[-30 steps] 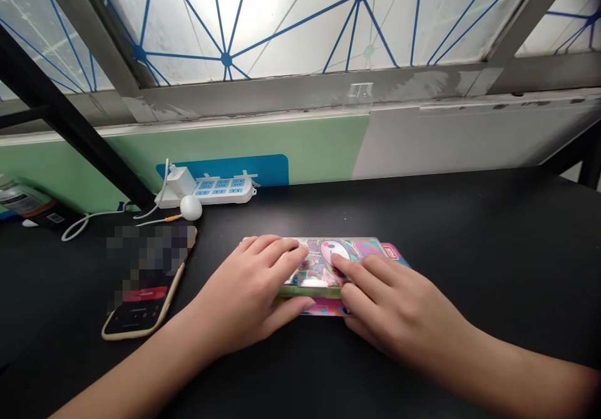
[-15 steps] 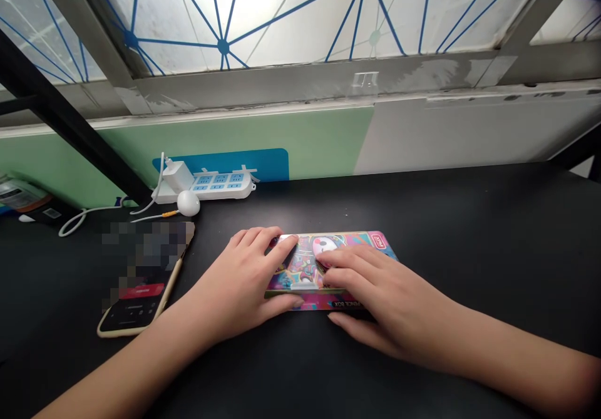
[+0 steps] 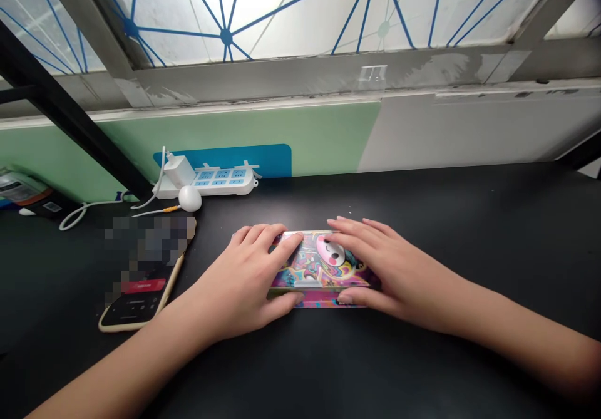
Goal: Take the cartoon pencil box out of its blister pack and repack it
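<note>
The person's left hand point(image 3: 237, 284) and right hand point(image 3: 399, 275) are both resting on a pencil box point(image 3: 319, 268) with a glossy, multicoloured cartoon print, which is lying flat on a black table point(image 3: 422, 356). The left hand is covering the box's left end, its fingers curving over the top and its thumb reaching down to the near edge, so it is gripping the box lightly. The right hand is spread open over the right end, its fingers stretching straight across with their tips just past the far edge and its thumb lying by the near edge. A cartoon face on the lid is showing between the hands. To the left of the pencil box, a smartphone point(image 3: 141, 294) in a pale case is lying just beside the left hand, with part of its screen blurred. Farther back and to the left of the box, a white power strip point(image 3: 220, 182) is lying by the wall with a white charger point(image 3: 179, 171) plugged into it, and a small white ball point(image 3: 190, 198) is sitting just in front of it. Beyond the pencil box, a green wall panel point(image 3: 300, 131) is running below a window point(image 3: 300, 5) crossed by blue lines.
</note>
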Demonstrator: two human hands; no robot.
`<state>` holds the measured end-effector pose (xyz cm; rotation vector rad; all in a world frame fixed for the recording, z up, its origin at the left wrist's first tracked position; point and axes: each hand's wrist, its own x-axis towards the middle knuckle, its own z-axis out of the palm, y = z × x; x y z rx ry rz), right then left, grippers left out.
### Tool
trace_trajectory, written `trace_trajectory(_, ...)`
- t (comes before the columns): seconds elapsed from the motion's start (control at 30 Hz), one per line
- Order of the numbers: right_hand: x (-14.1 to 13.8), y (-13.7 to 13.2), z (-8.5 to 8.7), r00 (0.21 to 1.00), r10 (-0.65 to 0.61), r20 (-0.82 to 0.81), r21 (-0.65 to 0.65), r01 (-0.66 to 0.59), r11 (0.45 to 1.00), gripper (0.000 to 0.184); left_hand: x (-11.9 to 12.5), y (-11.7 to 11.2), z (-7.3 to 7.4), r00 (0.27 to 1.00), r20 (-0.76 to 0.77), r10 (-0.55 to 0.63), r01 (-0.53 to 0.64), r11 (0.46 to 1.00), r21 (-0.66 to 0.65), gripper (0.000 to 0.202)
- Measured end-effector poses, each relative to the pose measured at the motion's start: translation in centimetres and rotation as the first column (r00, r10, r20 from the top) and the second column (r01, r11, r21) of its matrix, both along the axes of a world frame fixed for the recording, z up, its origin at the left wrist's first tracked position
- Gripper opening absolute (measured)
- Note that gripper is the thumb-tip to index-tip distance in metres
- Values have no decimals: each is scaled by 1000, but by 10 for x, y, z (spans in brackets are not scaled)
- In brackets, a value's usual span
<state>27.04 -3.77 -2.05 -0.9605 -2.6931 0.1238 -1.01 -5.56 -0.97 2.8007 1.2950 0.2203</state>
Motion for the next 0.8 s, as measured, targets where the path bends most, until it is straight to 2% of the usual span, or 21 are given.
trace_trajectory(0.17, 5, 9, 4, 994, -89, -58, -77, 84, 993, 70, 1, -1, 0, 1000, 24, 8, -8, 1000, -2, 68)
trace_trajectory(0.47, 5, 5, 4, 999, -43, -18, 112, 45, 993, 67, -7, 8, 2, 998, 59, 3, -3, 1000, 3, 80)
trace_trajectory(0.6, 10, 6, 10, 1000, -23, -14, 146, 25, 989, 72, -4, 6, 0, 996, 86, -23, 12, 991, 130, 80)
trace_trajectory(0.7, 14, 7, 17, 1000, -10, 6, 161, 9, 987, 82, -1, 3, 1, 996, 82, -42, 20, 970, 244, 74)
trace_trajectory(0.8, 17, 7, 22, 1000, -12, 27, 205, 6, 979, 87, 1, 0, 3, 995, 74, -69, 44, 952, 302, 71)
